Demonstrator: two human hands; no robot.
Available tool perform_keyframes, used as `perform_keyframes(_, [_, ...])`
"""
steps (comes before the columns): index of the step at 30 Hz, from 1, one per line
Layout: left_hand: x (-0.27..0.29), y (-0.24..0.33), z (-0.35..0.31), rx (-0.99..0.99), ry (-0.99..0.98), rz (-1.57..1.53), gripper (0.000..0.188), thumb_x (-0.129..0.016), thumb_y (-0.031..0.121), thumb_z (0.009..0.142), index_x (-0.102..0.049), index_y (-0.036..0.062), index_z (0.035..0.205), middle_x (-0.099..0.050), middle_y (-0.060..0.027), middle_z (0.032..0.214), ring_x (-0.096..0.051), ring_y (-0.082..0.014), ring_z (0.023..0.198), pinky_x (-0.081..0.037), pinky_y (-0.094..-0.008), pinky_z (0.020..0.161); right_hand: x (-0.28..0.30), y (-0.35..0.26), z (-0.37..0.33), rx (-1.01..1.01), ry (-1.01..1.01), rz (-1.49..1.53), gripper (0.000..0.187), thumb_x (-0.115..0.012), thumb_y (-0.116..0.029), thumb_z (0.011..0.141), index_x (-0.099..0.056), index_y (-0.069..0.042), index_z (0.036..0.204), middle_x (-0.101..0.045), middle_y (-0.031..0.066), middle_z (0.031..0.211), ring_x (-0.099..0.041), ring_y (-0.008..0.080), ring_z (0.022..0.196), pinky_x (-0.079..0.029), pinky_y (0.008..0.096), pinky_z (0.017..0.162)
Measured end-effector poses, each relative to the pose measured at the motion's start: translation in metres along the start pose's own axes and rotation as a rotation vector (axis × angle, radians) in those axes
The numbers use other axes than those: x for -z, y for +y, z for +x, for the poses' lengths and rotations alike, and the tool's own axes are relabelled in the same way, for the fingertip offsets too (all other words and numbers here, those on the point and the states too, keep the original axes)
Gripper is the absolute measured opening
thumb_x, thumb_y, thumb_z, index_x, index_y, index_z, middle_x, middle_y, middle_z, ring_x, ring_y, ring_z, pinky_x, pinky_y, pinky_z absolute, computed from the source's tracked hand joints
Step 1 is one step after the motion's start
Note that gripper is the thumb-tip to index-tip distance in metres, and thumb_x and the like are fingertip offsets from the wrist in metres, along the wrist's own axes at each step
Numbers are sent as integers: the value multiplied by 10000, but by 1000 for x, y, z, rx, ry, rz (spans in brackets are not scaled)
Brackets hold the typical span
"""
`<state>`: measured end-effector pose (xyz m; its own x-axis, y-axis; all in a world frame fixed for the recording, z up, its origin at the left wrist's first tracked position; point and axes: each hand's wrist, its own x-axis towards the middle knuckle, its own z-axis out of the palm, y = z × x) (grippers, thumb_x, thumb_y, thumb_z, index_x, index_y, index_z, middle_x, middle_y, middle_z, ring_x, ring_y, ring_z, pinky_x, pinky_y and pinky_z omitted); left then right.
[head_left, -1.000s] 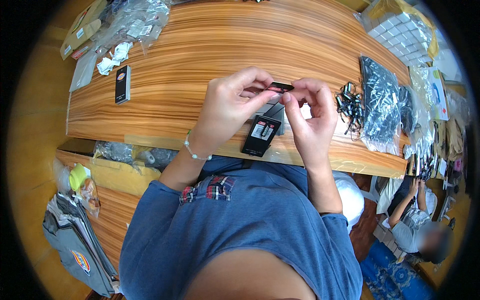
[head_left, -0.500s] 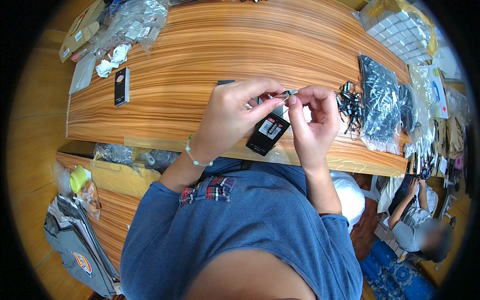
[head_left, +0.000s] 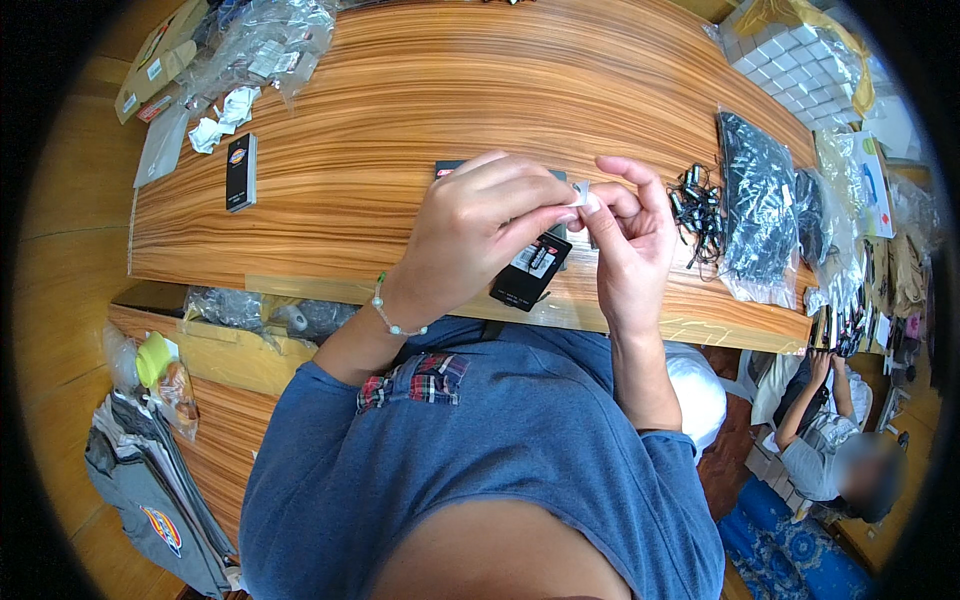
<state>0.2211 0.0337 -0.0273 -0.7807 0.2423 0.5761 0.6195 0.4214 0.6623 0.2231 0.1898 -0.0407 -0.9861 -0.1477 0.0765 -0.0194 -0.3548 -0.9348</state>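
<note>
Above the near part of the table, both hands meet fingertip to fingertip. My left hand pinches at a small whitish piece, too small to name. The thumb of my right hand presses on the same piece, its other fingers partly curled and one finger raised. Just below the fingers lies a black hang tag with a white label, its upper part covered by my left hand. A second dark card shows only at its edge behind that hand.
Right of my hands lie a heap of black cords and a clear bag of black items. A stack of black tags, crumpled white paper and plastic bags are at left. Another person sits at right.
My fingertips have shifted, and the whitish piece now shows between them. One finger of my right hand has lifted. The hang tag stays about where it was.
</note>
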Motion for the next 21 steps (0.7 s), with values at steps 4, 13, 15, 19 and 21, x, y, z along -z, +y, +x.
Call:
perform_keyframes(4, [2,-4,-6,-85,40,190,99,-657,131,692,-665,108,788,-616,-9,800,-575,-168,744,-460,-296,648,6,0,2,-172,-66,70,250,-534,-68,868,-506,34,1095,-619,105,922,-571,104,740,-453,218,657])
perform_keyframes(13, [6,-7,-2,-421,-95,381,111,-626,154,639,-647,113,740,-623,11,804,-569,-157,791,-450,-333,707,18,15,-1,-154,-6,-3,76,-537,-96,878,-544,-23,901,-564,48,913,-521,105,838,-410,227,777])
perform_keyframes(15, [7,-11,-1,-393,-100,289,114,-636,120,652,-641,88,762,-632,-10,815,-593,-166,789,-464,-338,702,17,13,1,21,141,-42,49,-532,-81,877,-540,-32,874,-517,37,997,-450,90,926,-350,229,829])
perform_keyframes(19, [2,-17,-8,-221,-50,53,115,-653,34,685,-627,42,797,-647,-58,830,-635,-199,776,-492,-347,684,24,-14,15,278,77,103,82,-508,-100,899,-521,-21,917,-535,73,941,-480,104,808,-397,221,744])
perform_keyframes(21, [-2,-15,-11,-90,63,-152,128,-642,1,710,-617,25,834,-643,-75,867,-636,-204,795,-496,-327,683,24,-26,22,318,-16,201,110,-475,-128,920,-496,-24,948,-537,106,904,-484,117,738,-413,229,698])
